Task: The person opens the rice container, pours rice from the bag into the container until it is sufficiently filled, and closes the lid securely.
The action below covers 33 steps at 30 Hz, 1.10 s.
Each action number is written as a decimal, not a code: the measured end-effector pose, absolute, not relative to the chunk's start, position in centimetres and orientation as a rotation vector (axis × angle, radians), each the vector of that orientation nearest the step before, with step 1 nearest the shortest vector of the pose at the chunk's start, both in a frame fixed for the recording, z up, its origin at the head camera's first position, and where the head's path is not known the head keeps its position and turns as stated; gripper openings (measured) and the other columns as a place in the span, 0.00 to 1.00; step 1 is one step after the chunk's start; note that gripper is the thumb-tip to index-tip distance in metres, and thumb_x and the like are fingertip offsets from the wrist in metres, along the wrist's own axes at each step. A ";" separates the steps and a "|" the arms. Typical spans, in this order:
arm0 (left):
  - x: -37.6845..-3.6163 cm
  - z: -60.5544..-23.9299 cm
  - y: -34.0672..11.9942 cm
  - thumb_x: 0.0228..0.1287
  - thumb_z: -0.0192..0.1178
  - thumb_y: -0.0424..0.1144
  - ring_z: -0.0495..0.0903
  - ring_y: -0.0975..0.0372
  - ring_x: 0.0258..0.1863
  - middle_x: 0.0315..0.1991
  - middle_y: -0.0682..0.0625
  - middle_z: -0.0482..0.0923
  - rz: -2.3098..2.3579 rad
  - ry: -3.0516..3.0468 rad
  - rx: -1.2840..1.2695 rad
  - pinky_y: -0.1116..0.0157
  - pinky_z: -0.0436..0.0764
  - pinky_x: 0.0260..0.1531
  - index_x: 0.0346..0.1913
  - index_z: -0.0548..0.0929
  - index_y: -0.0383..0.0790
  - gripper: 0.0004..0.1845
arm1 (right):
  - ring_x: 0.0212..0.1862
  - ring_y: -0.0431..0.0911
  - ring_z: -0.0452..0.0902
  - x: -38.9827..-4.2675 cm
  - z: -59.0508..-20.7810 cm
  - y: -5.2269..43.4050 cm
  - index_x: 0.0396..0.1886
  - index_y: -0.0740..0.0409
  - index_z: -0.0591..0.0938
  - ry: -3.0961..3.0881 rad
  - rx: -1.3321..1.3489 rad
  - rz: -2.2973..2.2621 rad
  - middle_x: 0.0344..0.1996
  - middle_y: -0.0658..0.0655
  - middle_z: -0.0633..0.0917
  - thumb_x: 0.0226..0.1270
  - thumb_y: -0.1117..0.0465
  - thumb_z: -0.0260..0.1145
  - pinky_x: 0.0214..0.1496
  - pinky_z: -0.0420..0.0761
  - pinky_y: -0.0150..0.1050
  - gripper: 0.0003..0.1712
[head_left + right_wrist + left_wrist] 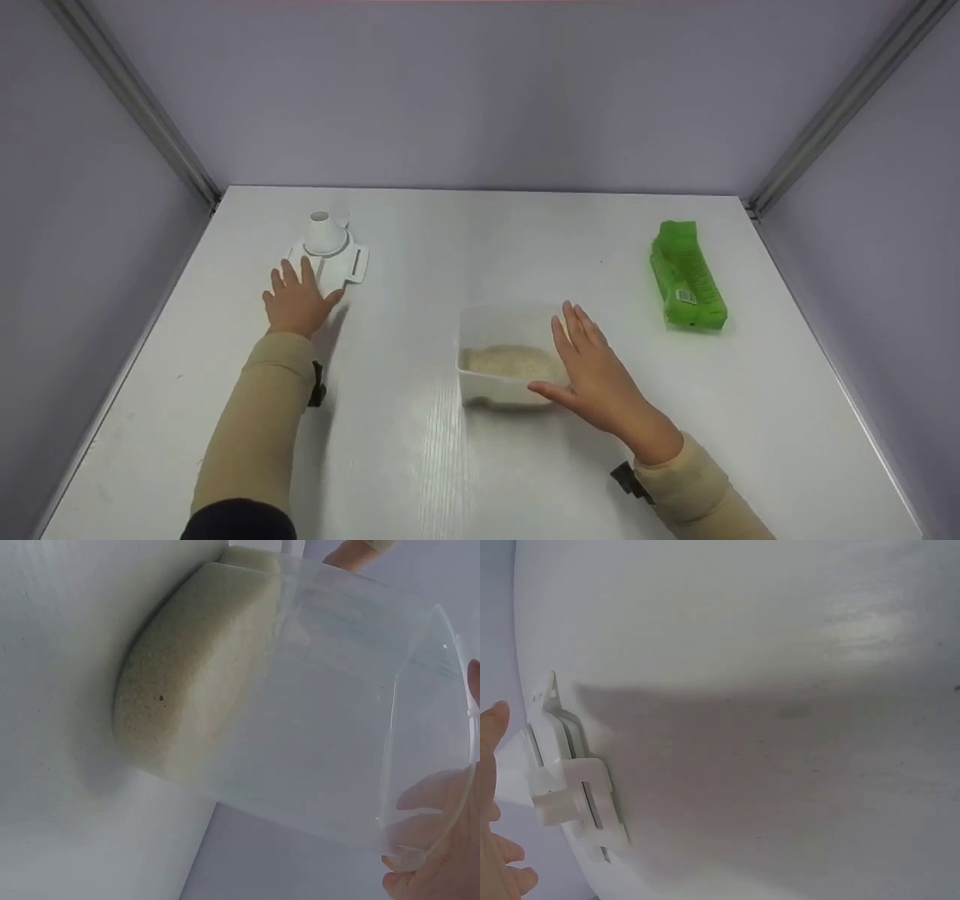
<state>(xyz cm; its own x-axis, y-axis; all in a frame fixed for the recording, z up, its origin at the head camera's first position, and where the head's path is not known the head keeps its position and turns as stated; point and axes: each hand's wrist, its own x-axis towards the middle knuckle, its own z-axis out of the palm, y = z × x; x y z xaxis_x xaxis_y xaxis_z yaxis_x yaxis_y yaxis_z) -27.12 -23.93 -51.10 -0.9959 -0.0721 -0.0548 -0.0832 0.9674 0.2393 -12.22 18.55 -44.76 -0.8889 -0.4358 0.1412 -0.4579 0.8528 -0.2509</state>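
Note:
A clear plastic container (484,386) stands near the middle of the table with pale, rice-like grains (514,361) in its lower part. Over its right side is my right hand (600,386), fingers straight and thumb spread; whether it touches the rim is hard to tell. The right wrist view shows the container wall (337,690) tall and see-through, with grains (191,682) at the bottom. At the left, my left hand (296,304) reaches with spread fingers beside a white plastic piece with a cone-shaped, funnel-like top (326,236). Its flat slotted part (592,799) appears in the left wrist view.
A crumpled green package (686,274) with a small white label lies at the right on the white table (420,465). Grey-white panels (480,90) close off the back and both sides of the table.

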 end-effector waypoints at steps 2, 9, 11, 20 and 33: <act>-26.9 -51.2 -23.9 0.64 0.51 0.59 0.41 0.30 0.65 0.67 0.22 0.38 0.378 3.046 -0.142 0.34 0.51 0.58 0.71 0.43 0.27 0.49 | 0.72 0.56 0.38 -12.2 -44.8 18.5 0.70 0.68 0.55 -2.956 0.708 0.428 0.72 0.66 0.47 0.60 0.30 0.53 0.69 0.51 0.52 0.54; -26.7 -52.2 -23.3 0.62 0.55 0.58 0.42 0.28 0.64 0.67 0.21 0.38 0.419 2.997 -0.249 0.35 0.53 0.57 0.72 0.40 0.30 0.51 | 0.72 0.56 0.38 -12.3 -44.7 18.5 0.70 0.67 0.56 -2.960 0.709 0.408 0.72 0.66 0.47 0.60 0.29 0.52 0.68 0.53 0.53 0.54; -26.7 -52.5 -23.0 0.62 0.55 0.57 0.43 0.28 0.63 0.66 0.21 0.38 0.457 2.998 -0.278 0.35 0.54 0.57 0.72 0.38 0.30 0.51 | 0.72 0.57 0.39 -12.3 -44.8 18.6 0.70 0.68 0.57 -2.946 0.713 0.402 0.71 0.67 0.48 0.60 0.29 0.52 0.68 0.54 0.53 0.54; -26.4 -53.3 -22.3 0.68 0.50 0.48 0.42 0.32 0.66 0.66 0.21 0.42 0.574 3.005 -0.368 0.40 0.51 0.62 0.69 0.34 0.22 0.46 | 0.72 0.58 0.40 -12.1 -44.9 18.6 0.70 0.68 0.56 -2.964 0.723 0.374 0.71 0.68 0.47 0.60 0.29 0.51 0.68 0.52 0.52 0.54; -27.2 -52.7 -21.9 0.67 0.50 0.47 0.57 0.30 0.59 0.58 0.18 0.54 0.481 3.048 -0.375 0.42 0.65 0.55 0.61 0.51 0.12 0.39 | 0.72 0.57 0.39 -12.4 -44.6 18.7 0.70 0.67 0.56 -2.952 0.720 0.360 0.71 0.67 0.48 0.60 0.28 0.50 0.69 0.52 0.51 0.54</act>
<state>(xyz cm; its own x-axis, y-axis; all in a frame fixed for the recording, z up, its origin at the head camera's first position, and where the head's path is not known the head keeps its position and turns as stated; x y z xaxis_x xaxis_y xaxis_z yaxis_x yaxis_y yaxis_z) -27.17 -21.89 -52.65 -0.9704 -0.2312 -0.0699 -0.2414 0.9232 0.2991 -12.37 18.69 -44.64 -0.8861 -0.4436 0.1341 -0.4629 0.8618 -0.2077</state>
